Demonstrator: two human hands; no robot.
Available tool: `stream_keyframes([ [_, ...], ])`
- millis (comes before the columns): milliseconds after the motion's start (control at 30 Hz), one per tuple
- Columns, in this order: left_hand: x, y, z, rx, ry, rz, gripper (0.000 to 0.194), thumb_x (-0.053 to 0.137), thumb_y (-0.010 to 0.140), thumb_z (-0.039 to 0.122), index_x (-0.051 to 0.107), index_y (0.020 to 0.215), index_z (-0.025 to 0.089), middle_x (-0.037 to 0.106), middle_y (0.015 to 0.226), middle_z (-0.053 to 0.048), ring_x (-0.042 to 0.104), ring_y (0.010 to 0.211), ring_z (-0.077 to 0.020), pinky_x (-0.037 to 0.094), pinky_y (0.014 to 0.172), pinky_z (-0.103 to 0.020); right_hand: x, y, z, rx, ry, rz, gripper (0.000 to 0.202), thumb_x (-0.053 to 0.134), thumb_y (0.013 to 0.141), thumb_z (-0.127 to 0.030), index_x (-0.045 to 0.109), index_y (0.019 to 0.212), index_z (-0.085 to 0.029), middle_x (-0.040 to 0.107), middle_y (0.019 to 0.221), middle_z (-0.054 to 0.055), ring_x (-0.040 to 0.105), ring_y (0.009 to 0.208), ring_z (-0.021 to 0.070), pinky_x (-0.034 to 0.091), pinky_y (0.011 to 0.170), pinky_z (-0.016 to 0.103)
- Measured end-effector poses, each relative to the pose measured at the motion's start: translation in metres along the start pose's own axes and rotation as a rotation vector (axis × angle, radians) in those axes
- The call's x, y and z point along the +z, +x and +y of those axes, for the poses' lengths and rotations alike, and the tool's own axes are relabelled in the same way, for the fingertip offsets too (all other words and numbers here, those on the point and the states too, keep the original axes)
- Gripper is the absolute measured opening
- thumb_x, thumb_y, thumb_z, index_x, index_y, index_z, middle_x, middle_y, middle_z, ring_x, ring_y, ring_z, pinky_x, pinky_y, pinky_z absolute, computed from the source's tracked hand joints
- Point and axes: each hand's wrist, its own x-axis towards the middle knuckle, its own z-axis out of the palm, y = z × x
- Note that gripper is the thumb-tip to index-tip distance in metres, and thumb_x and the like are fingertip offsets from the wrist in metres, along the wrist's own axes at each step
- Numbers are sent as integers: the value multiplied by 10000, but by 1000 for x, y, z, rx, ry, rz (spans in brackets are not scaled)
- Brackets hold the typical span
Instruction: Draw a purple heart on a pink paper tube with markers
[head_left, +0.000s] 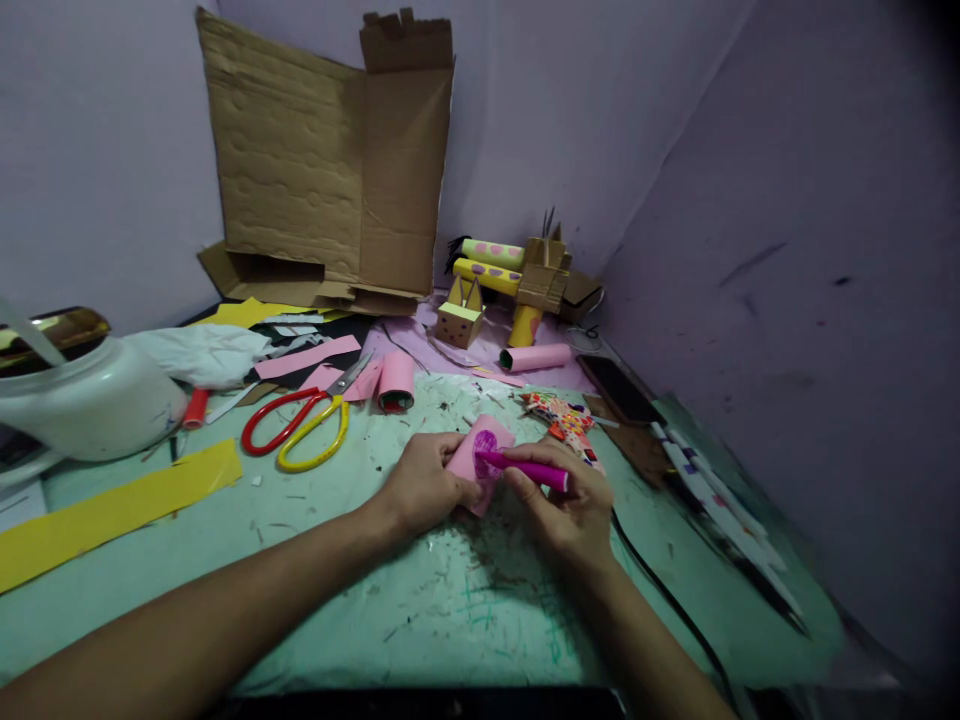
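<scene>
Pink paper roll (477, 478) was clamped in the left hand's (431, 482) grip; the right hand's (566, 500) grip was closed around a magenta marker (534, 470), its tip at the purple patch (486, 440).

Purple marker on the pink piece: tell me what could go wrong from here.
The tip of the purple marker could slip past the edge of the coloured patch and streak the bare pink around it. The left hand might dent the pink piece if it squeezes too hard. Its fingers are near the patch, so they could get inked or smear it.
</scene>
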Motion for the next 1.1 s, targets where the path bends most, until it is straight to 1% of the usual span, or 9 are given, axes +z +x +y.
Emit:
stream_keyframes([
  [133,1,0,0,5,-5,-7,262,610,433,60,632,691,100,534,550,27,433,503,-103,322,457,-225,1,0,0,2,-21,43,109,653,796,-146,694,871,-214,667,714,7,609,643,156,471,588,274],
  [267,2,0,-1,0,-22,-15,307,612,442,64,651,745,92,554,578,17,436,507,-102,329,461,-226,1,0,1,-15,4,2,115,648,792,-136,692,866,-212,682,736,7,620,660,155,478,603,273],
  [433,1,1,-3,15,4,-2,287,616,439,69,639,725,90,539,576,18,436,514,-106,331,463,-234,1,0,1,-7,-19,43,121,646,804,-140,691,888,-214,667,724,5,609,656,157,472,601,278],
  [567,0,2,-4,30,17,-11,292,623,450,76,647,740,88,548,598,13,427,530,-105,321,470,-236,2,-1,0,-26,-6,12,122,643,797,-131,690,877,-211,675,726,6,611,648,154,473,597,274],
  [667,-1,2,-4,45,43,-10,291,622,446,71,647,735,87,554,614,9,433,550,-110,327,489,-240,3,-1,0,-41,-10,32,132,647,797,-128,690,896,-205,671,735,12,607,648,155,473,598,275],
  [733,-1,2,-3,41,60,-9,294,622,447,72,648,740,87,554,618,8,434,553,-112,329,495,-242,3,-1,0,-47,-9,36,136,648,797,-124,688,900,-203,672,742,15,607,650,156,474,600,277],
  [900,0,-1,-2,29,32,-29,290,613,461,87,645,749,103,553,619,12,444,551,-117,333,503,-243,2,-1,0,-54,-4,1,130,640,795,-119,681,882,-206,679,752,13,610,658,156,473,608,275],
  [1000,0,-1,-3,52,81,-19,297,625,470,93,655,765,96,557,635,2,441,566,-120,347,519,-254,3,-1,0,-55,-13,27,146,637,800,-112,680,902,-207,674,751,12,607,658,156,469,607,275],
  [1100,0,0,-4,92,145,-2,331,634,495,109,676,822,85,572,675,-12,440,591,-126,364,541,-266,5,-1,-1,-56,-18,49,155,634,802,-109,680,917,-203,669,748,13,603,651,154,468,602,274],
])
